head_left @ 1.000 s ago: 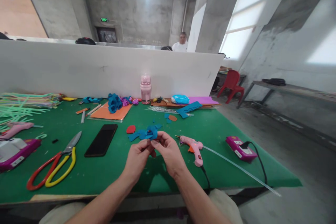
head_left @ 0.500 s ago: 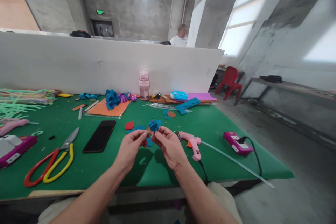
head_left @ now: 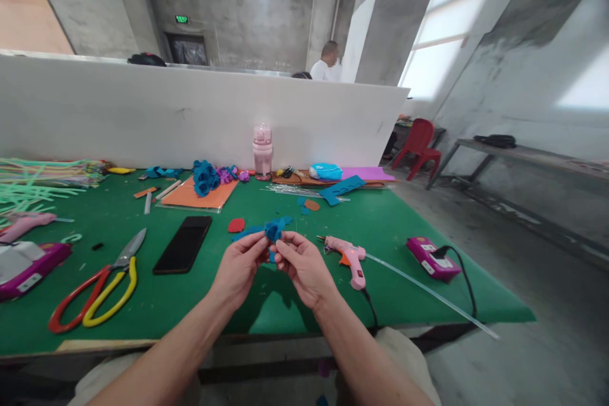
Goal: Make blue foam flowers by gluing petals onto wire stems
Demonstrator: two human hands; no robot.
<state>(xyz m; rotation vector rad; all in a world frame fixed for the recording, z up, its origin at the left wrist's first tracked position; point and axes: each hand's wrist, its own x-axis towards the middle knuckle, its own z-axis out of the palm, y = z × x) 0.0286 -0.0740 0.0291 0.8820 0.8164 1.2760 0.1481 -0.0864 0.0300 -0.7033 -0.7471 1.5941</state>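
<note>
A small blue felt flower (head_left: 273, 230) is pinched between my two hands above the table's near middle. My left hand (head_left: 242, 263) grips its left side with thumb and fingertips. On the other side, my right hand (head_left: 301, 264) closes its fingers on the flower's base; the fingertips hide its lower part. Blue felt scraps (head_left: 247, 232) lie just behind the hands, with a red felt piece (head_left: 236, 225) to their left. To the right of my right hand rests a pink glue gun (head_left: 349, 257) with a long clear glue stick in its back.
Red-and-yellow-handled scissors (head_left: 107, 285) and a black phone (head_left: 183, 244) lie left on the green table (head_left: 200, 311). Finished blue flowers (head_left: 205, 177) sit on orange felt (head_left: 190, 199). Behind are a pink bottle (head_left: 262, 155) and white partition (head_left: 200, 111). A purple power strip (head_left: 431, 259) stands right.
My left fingers have come in from beside the flower to pinch it together with the right hand. The flower has shifted slightly left and down.
</note>
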